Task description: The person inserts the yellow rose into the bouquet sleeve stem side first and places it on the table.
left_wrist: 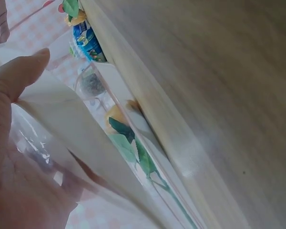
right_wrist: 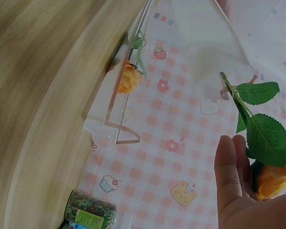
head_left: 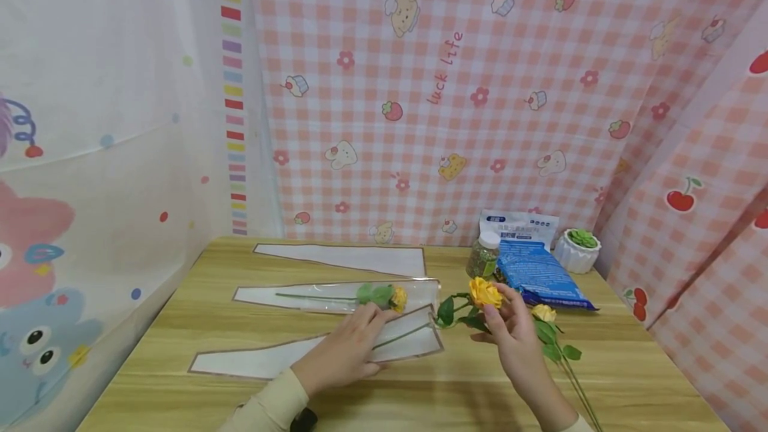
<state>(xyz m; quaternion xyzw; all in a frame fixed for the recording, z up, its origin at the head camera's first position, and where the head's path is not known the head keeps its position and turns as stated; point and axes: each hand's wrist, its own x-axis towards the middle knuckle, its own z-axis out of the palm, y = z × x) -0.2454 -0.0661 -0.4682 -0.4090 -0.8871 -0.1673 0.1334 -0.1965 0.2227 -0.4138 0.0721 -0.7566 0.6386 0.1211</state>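
My right hand [head_left: 517, 332] holds a yellow artificial rose [head_left: 485, 293] by its head, thumb on the near side and fingers behind it. Its green stem [head_left: 403, 336] runs leftward into the open wide end of a tapered flower sleeve [head_left: 240, 362], clear with a white lining and brown border. That sleeve's wide end is raised off the table, and my left hand [head_left: 348, 350] pinches it along the edge. In the left wrist view the thumb [left_wrist: 26, 71] lies over the sleeve. The rose's leaves [right_wrist: 267, 138] are outside the opening in the right wrist view.
Behind lies another sleeve [head_left: 252, 295] with a yellow rose [head_left: 399, 299] inside, and farther back a flat sleeve [head_left: 360, 260]. A loose pale-yellow rose [head_left: 544, 313] lies at right. A jar [head_left: 483, 255], a blue bag [head_left: 540, 275] and a potted succulent [head_left: 578, 252] stand at back right.
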